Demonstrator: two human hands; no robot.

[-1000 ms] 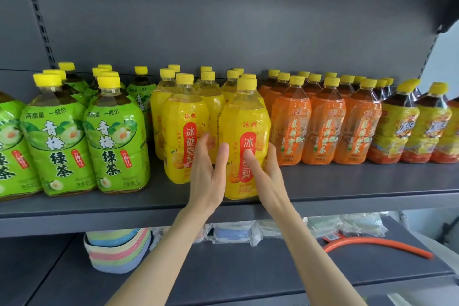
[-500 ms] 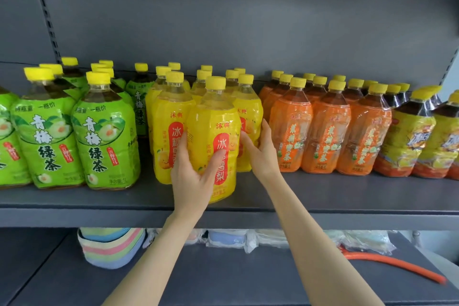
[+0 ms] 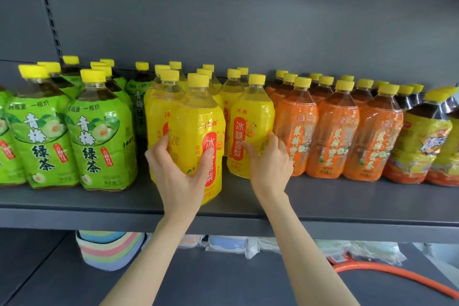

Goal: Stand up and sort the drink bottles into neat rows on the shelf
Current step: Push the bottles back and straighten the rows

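Observation:
Rows of yellow-capped drink bottles stand on a grey shelf [image 3: 347, 206]. My left hand [image 3: 177, 171] grips the front yellow pear-drink bottle [image 3: 198, 119], which stands near the shelf's front edge, thumb across its red label. My right hand [image 3: 269, 164] grips a second yellow bottle [image 3: 250, 117] just to the right, fingers round its right side against the orange bottles. More yellow bottles [image 3: 164, 107] stand behind. Green tea bottles [image 3: 99, 136] fill the left, orange-label bottles [image 3: 332, 136] the right.
Dark tea bottles with yellow-and-orange labels [image 3: 422, 141] stand at the far right. On the lower shelf lie a stack of pastel striped cloths [image 3: 106, 251], wrapped packets [image 3: 228, 243] and an orange hose [image 3: 397, 276]. The grey back panel rises behind the bottles.
My left hand has carried the front yellow bottle leftward. My right hand let go of that bottle and now holds the yellow bottle beside the orange ones.

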